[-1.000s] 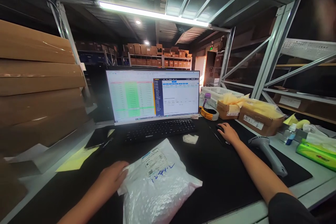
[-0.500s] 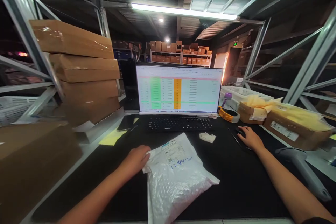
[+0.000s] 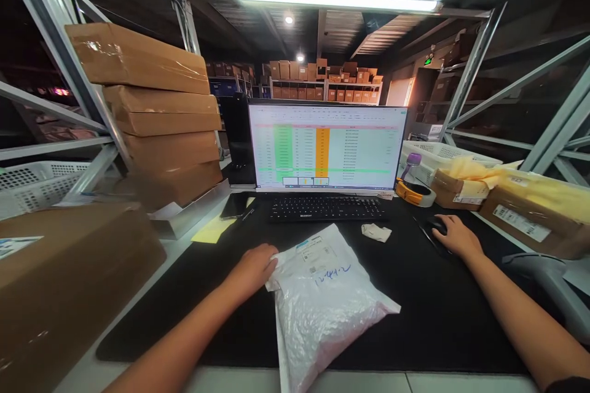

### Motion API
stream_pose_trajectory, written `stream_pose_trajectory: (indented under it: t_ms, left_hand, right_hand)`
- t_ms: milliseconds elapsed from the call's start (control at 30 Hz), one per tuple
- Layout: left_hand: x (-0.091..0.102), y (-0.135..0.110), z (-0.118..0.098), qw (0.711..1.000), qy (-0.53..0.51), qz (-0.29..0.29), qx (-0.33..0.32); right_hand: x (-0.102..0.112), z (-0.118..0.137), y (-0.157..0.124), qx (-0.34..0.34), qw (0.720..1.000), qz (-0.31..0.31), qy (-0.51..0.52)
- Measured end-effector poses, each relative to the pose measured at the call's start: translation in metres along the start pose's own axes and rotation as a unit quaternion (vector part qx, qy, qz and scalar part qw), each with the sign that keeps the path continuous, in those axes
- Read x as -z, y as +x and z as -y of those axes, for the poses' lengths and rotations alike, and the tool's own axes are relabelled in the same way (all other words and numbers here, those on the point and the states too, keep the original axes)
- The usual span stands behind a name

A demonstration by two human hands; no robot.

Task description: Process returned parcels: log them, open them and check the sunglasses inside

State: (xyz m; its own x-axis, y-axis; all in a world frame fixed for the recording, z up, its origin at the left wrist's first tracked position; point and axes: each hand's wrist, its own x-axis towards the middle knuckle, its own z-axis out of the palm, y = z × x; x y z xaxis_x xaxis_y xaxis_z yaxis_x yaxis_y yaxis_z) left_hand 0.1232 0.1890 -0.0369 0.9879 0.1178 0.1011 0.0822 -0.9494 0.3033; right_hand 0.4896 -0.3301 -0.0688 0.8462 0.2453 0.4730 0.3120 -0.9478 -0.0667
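Observation:
A white plastic mailing bag (image 3: 322, 313) lies on the black desk mat (image 3: 193, 313), with a printed label and blue handwriting on its upper side. My left hand (image 3: 253, 267) is closed on the bag's upper left corner. On the right, my right hand (image 3: 458, 238) rests over a black computer mouse (image 3: 437, 225), fingers curved on it. A spreadsheet with green and orange columns fills the monitor (image 3: 354, 147). In front of it sits a black keyboard (image 3: 327, 209). A crumpled white scrap (image 3: 377, 233) lies between the keyboard and the bag.
Stacked cardboard boxes (image 3: 161, 110) and a big carton (image 3: 69, 288) stand at left. Near the keyboard are a phone (image 3: 234, 206) and yellow paper (image 3: 212, 230). At right are a tape roll (image 3: 415, 193), boxes of yellow packing material (image 3: 530, 221) and a grey barcode scanner (image 3: 548, 282).
The view has shifted slightly, moving the scene right and up. Small preview windows now show at the bottom of the screen. Both hands keep their places on the bag and mouse.

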Motion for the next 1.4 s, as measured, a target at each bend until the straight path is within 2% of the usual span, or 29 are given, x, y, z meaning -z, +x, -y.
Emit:
stream_pose_trajectory:
  t_ms: [367,800,967,1133,1233,1400]
  left_hand:
    - [-0.010,0.005,0.015,1.000,-0.010,-0.001,-0.023]
    - [-0.013,0.008,0.019,0.999,-0.035,-0.015,-0.022]
    - [-0.014,0.009,0.025,0.996,-0.059,-0.055,-0.024]
    - [-0.011,0.013,0.032,0.986,-0.082,-0.144,-0.003]
    - [-0.005,0.024,0.024,0.986,-0.047,-0.160,0.016]
    - [0.002,0.056,-0.015,0.990,0.100,-0.093,0.029]
  right_hand:
    - [0.004,0.001,-0.004,-0.018,1.000,-0.003,-0.023]
    - [0.004,0.005,-0.001,-0.015,1.000,-0.006,-0.017]
    - [0.004,0.005,-0.001,-0.011,1.000,-0.012,-0.011]
    - [0.005,0.005,-0.002,-0.013,1.000,-0.012,-0.006]
    - [0.004,0.004,-0.002,-0.012,1.000,-0.014,-0.002]
    - [0.002,0.004,-0.002,-0.010,1.000,-0.012,0.003]
